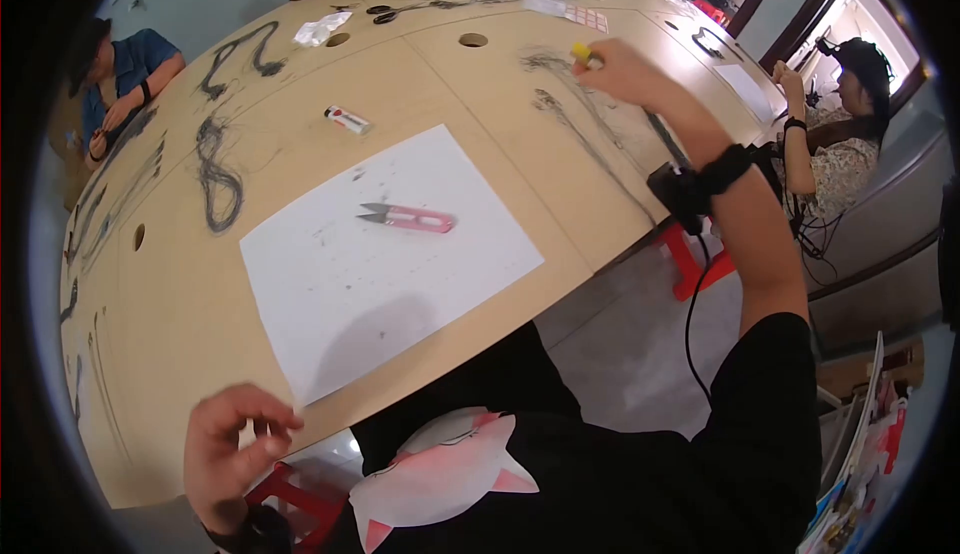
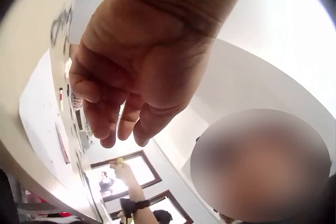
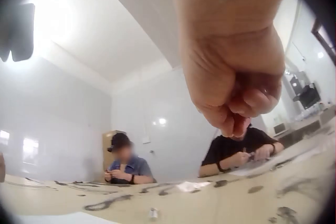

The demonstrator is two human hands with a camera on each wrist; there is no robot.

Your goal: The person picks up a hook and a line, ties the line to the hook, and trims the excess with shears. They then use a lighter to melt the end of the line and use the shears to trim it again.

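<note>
My right hand (image 1: pixel 628 72) is raised over the right side of the table, its fingers curled round a small yellow object (image 1: pixel 585 55) that juts out beside the fingertips. What this object is, I cannot tell. In the right wrist view the fingers are tucked into the palm. Low at the table's near edge hangs my left hand (image 1: pixel 235 444), fingers loosely bent with nothing visible between them; the left wrist view shows the same relaxed fingers (image 2: pixel 107 124). Pink-handled thread snips (image 1: pixel 420 219) lie on a white sheet of paper (image 1: pixel 400 294), which is dotted with dark bits.
A small white tube with a red label (image 1: pixel 347 120) lies beyond the paper. Dark hair-like strands (image 1: pixel 220 179) are spread over the table (image 1: pixel 190 284), which has several round holes. Black scissors (image 1: pixel 383 15) lie farther back. Other people sit around the table; a cable (image 1: pixel 690 324) hangs from my right wrist.
</note>
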